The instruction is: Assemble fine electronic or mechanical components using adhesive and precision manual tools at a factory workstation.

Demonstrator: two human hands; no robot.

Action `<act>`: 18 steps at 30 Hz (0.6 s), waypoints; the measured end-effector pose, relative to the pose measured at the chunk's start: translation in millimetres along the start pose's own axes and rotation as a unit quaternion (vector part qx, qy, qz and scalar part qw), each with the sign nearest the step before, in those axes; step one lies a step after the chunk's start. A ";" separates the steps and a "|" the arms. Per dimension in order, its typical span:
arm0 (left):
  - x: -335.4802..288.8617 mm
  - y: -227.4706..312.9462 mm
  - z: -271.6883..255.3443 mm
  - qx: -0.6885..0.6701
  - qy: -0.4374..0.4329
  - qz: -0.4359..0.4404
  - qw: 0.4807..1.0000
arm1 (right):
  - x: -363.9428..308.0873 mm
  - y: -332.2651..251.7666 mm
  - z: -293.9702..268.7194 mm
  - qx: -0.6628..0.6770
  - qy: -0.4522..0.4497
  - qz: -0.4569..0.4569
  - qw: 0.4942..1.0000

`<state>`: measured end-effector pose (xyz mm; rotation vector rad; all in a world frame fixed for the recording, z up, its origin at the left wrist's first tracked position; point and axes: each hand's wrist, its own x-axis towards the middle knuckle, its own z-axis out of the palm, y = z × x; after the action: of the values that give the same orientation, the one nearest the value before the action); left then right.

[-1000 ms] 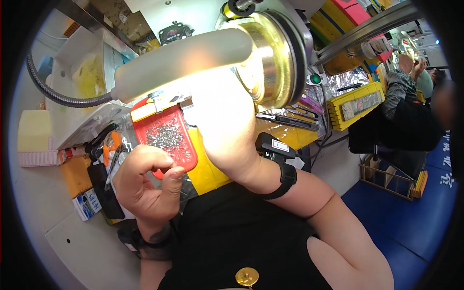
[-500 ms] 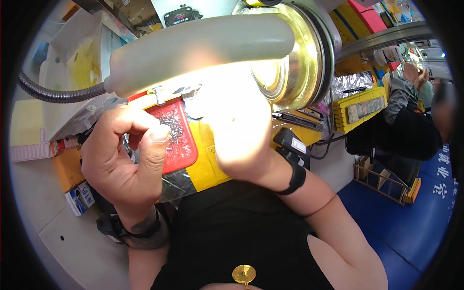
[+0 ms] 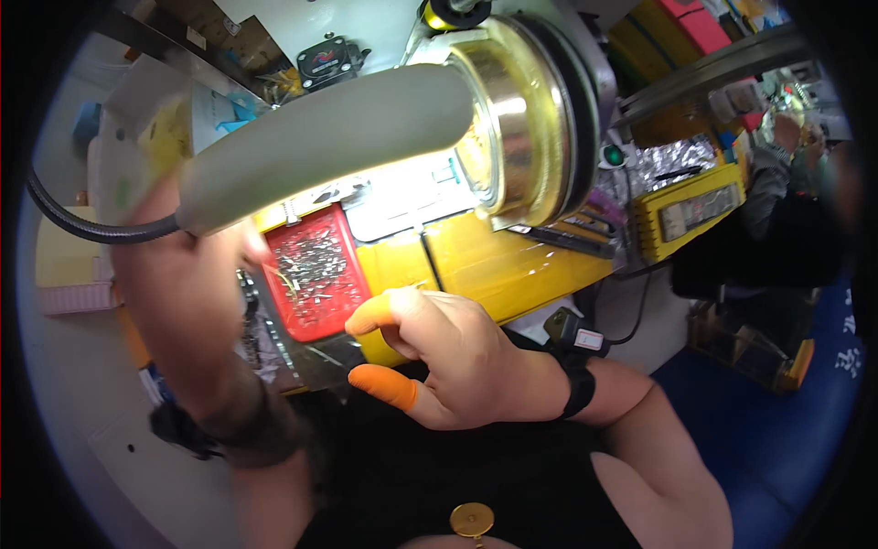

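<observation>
My right hand (image 3: pixel 466 361) is in front of my body at the work surface's near edge. Orange finger cots (image 3: pixel 384 386) cover its thumb and index fingertip, which stand apart with nothing visible between them. To its upper left lies a red tray (image 3: pixel 360 288) holding many small silver metal pieces (image 3: pixel 315 261). At the tray's left side is my left hand (image 3: pixel 187 274), smeared by motion and partly behind the grey lamp (image 3: pixel 329 128). Its fingers reach the tray's left edge, but whether they hold anything is unclear. Beyond the tray, a white plate (image 3: pixel 407 203) lies brightly lit.
A round, yellowish clear machine housing (image 3: pixel 521 119) rises behind the yellow work surface (image 3: pixel 494 265). The lamp's flexible metal neck (image 3: pixel 101 233) crosses the left side. A pale bin (image 3: pixel 128 119) stands far left, a yellow box (image 3: pixel 690 215) right. Another person (image 3: pixel 777 210) sits at far right.
My right hand has come out of the lamplight, down toward my body, its thumb and index finger now apart. My left hand has shifted left, away from over the tray. The whole view has shifted slightly.
</observation>
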<state>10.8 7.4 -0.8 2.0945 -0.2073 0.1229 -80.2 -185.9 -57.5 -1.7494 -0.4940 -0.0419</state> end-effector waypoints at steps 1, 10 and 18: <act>16.4 -2.5 -4.4 0.042 -0.016 -0.004 0.999 | -4.9 4.0 -5.7 0.009 0.025 0.018 0.999; 22.4 -37.1 1.0 0.014 -0.027 -0.034 0.999 | -38.7 26.3 -33.5 -0.039 0.069 0.104 0.991; 10.1 -59.2 12.6 0.086 0.045 -0.187 0.978 | -41.0 38.0 -37.4 -0.035 0.059 0.118 0.991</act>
<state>32.4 24.9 -55.5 2.2550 0.2619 0.0077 -95.4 -239.3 -95.4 -1.8509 -0.1993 0.0058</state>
